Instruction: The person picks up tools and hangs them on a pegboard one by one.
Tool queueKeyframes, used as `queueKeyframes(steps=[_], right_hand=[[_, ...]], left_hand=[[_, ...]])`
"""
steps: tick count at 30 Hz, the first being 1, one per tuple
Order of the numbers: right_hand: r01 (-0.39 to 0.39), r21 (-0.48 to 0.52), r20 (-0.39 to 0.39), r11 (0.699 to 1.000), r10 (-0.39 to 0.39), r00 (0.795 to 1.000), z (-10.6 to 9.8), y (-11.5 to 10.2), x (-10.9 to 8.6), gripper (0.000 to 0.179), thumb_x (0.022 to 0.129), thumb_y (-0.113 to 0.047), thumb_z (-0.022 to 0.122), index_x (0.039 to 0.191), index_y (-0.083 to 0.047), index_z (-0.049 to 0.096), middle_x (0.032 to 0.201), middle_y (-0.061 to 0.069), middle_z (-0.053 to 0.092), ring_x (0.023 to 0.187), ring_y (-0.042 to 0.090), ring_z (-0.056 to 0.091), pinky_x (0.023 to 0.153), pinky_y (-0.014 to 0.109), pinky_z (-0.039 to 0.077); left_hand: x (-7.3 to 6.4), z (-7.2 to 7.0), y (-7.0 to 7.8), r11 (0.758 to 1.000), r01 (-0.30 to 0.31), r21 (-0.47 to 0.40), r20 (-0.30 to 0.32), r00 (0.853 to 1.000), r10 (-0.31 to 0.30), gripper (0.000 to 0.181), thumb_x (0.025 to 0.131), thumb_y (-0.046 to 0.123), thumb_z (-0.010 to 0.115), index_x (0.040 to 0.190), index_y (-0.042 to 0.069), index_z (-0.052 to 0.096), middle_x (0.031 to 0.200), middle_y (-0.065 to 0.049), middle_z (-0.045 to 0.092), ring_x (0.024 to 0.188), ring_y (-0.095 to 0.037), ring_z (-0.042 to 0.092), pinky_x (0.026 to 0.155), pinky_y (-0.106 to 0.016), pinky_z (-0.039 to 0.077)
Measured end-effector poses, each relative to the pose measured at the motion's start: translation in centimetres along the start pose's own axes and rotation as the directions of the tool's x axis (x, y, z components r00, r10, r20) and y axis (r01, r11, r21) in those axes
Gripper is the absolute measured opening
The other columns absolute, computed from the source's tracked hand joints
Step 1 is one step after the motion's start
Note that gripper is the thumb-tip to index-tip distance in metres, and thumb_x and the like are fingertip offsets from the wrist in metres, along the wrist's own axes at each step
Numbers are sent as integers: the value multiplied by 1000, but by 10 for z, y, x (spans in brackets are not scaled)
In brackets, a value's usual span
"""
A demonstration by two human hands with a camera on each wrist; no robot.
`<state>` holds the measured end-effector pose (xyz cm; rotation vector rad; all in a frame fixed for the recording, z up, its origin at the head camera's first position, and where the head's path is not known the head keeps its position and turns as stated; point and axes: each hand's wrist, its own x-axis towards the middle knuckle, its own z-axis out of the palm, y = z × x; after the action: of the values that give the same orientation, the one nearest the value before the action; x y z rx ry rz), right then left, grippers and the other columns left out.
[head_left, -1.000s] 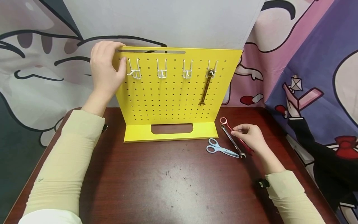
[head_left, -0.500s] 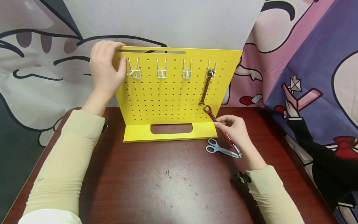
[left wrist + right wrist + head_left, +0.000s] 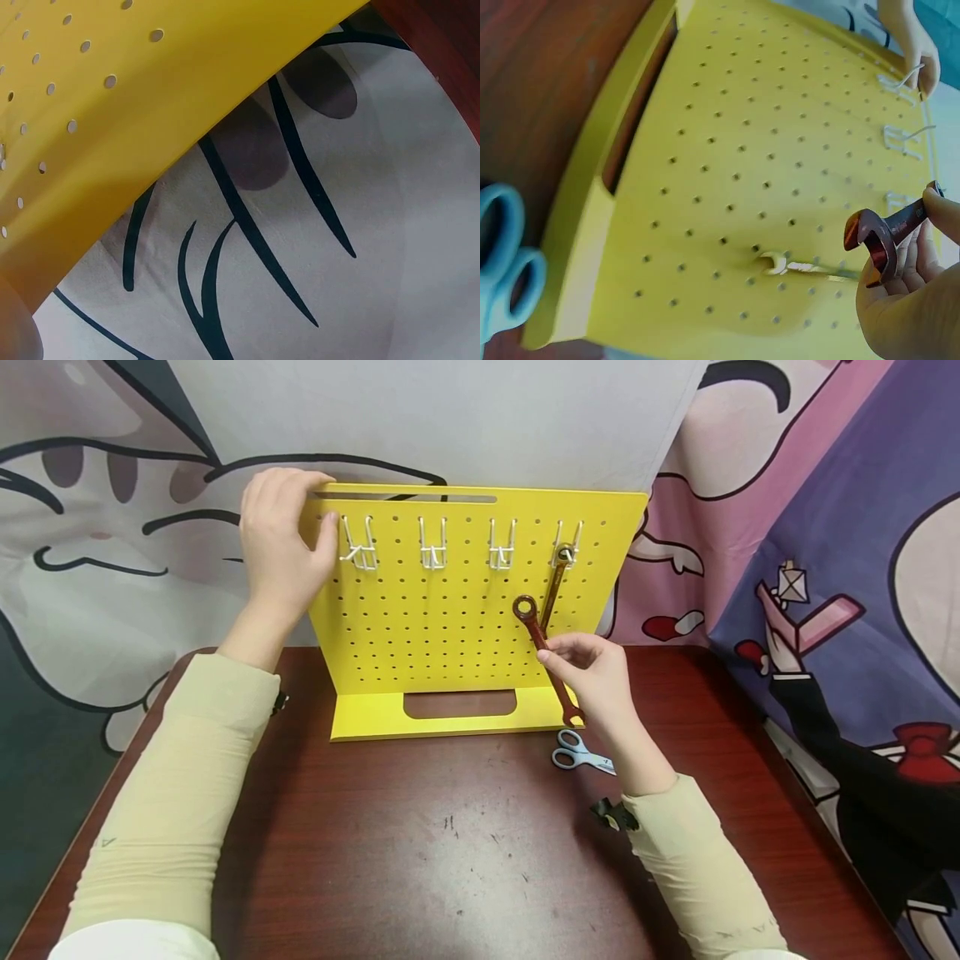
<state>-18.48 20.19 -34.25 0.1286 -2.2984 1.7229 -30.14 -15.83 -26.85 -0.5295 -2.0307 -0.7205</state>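
Note:
A yellow pegboard (image 3: pixel 480 589) stands upright on the table. My left hand (image 3: pixel 283 539) grips its upper left corner, thumb on the front. My right hand (image 3: pixel 600 681) pinches a red combination wrench (image 3: pixel 558 685) between thumb and fingers, ring end up, in front of the board's lower right part. In the right wrist view, the open end of the red wrench (image 3: pixel 877 244) shows close up. Another combination wrench (image 3: pixel 553 593) hangs from the rightmost white hook; my right hand hides its lower end. Light blue scissors (image 3: pixel 588 759) lie below, their blades partly hidden behind my right arm.
More white wire hooks run in a row along the board's upper part, among them a middle hook (image 3: pixel 433 556). The board's base (image 3: pixel 367 718) rests on the dark red table (image 3: pixel 420 843). Printed cloth (image 3: pixel 810 568) hangs behind and to the right.
My right hand has lifted the red wrench off the table and carried it left and up before the board. The silver wrench on the table is now hidden. My left hand has stayed put.

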Motion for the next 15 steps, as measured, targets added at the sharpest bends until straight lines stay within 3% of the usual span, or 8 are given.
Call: queueKeyframes(steps=[7, 15], right_hand=[[55, 53, 15, 997, -56, 998, 13, -18, 11, 10, 92, -10, 81, 100, -3, 78, 79, -14, 73, 75, 8, 64, 69, 22, 52], [99, 78, 1, 992, -99, 995, 22, -25, 25, 16, 93, -6, 79, 105, 5, 76, 77, -16, 71, 76, 8, 63, 72, 24, 51]], left_hand=[[0, 0, 0, 1000, -1, 0, -2, 1000, 1, 36, 102, 17, 58, 131, -3, 66, 129, -22, 69, 130, -40, 56, 125, -41, 34], [0, 0, 0, 1000, 4, 1, -6, 1000, -4, 35, 102, 16, 57, 131, -3, 66, 129, -22, 69, 130, -39, 56, 126, -40, 34]])
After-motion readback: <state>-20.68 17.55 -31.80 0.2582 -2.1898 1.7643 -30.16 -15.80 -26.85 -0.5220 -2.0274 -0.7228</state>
